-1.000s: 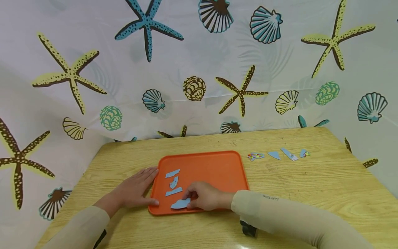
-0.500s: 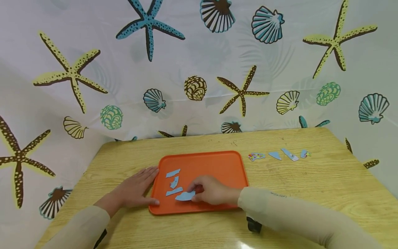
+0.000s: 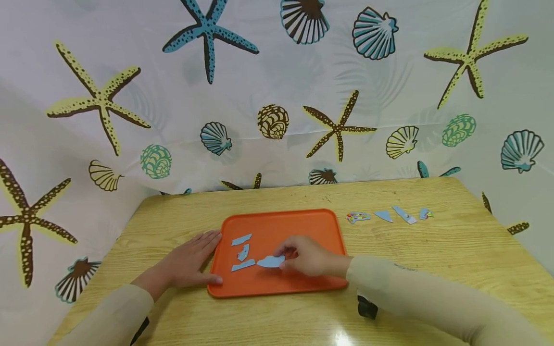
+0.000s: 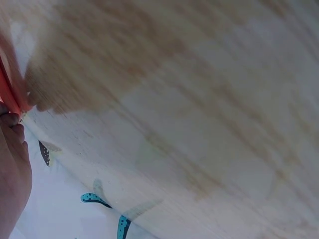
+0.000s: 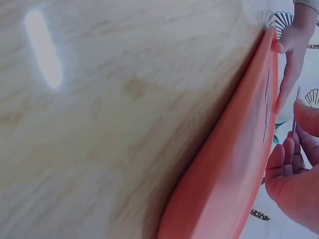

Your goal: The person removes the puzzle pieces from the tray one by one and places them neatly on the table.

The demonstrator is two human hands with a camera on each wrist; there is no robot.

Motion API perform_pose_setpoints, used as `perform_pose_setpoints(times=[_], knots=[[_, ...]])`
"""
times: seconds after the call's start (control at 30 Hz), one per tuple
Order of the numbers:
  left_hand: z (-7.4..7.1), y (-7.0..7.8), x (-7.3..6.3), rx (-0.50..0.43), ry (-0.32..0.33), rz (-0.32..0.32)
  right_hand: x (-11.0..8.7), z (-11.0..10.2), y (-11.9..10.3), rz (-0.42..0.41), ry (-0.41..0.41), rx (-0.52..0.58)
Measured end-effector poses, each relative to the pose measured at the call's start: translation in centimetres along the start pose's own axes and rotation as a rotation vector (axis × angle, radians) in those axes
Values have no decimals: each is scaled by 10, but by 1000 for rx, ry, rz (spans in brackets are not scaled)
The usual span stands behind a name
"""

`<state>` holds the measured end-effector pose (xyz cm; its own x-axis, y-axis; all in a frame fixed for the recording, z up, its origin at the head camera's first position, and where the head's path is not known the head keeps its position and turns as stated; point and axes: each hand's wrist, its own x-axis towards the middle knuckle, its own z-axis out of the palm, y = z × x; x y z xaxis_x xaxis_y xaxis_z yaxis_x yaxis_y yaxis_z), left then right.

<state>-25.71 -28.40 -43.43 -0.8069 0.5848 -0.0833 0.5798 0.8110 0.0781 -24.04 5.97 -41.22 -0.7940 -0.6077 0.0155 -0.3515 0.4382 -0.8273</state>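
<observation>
My right hand (image 3: 309, 257) pinches a light blue, flat puzzle piece (image 3: 269, 262) between thumb and fingers over the middle of an orange tray (image 3: 294, 226). Edge-on in the right wrist view, the held piece (image 5: 298, 94) stands out past the fingertips, apart from the tray floor. To its left, three more light blue pieces lie in a column: a slanted strip (image 3: 241, 239), an irregular piece with a printed spot (image 3: 243, 253) and a lower strip (image 3: 243, 265). My left hand (image 3: 190, 262) rests at the tray's left rim, fingers straight and thumb over the near corner.
Right of the tray, several pieces lie in a row on the wooden table (image 3: 411, 250): a multicoloured one (image 3: 358, 217), a blue triangle (image 3: 383, 216), a long strip (image 3: 404, 215) and a small one (image 3: 425, 213). A shell-and-starfish curtain (image 3: 242, 86) hangs behind the table.
My right hand has lifted the pinched puzzle piece from near the tray's front edge and carried it away from me and rightward. The left hand stays at the rim.
</observation>
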Motion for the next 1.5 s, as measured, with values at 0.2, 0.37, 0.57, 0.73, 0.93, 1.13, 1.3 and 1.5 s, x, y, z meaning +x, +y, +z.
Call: perform_pose_setpoints(times=[0.2,0.37,0.57,0.73,0.93,1.13,1.3,1.5], knots=[[1,-1,0,5,1,-2,-3,-8,4,6,33,6],[2,-1,0,9,11,8,-7,-17,9,-19,58,21],[3,-2,0,11,18,8,-15,-34,16,-42,81,52],[2,-1,0,2,13,13,-23,-48,25,-25,117,32],[0,0,0,1,3,6,-32,-64,35,4,166,9],[2,-1,0,11,8,9,-40,-77,42,16,208,-6],[3,-2,0,3,5,6,-49,-87,49,56,240,-2],[2,-3,0,9,3,4,-60,-99,58,110,288,3]])
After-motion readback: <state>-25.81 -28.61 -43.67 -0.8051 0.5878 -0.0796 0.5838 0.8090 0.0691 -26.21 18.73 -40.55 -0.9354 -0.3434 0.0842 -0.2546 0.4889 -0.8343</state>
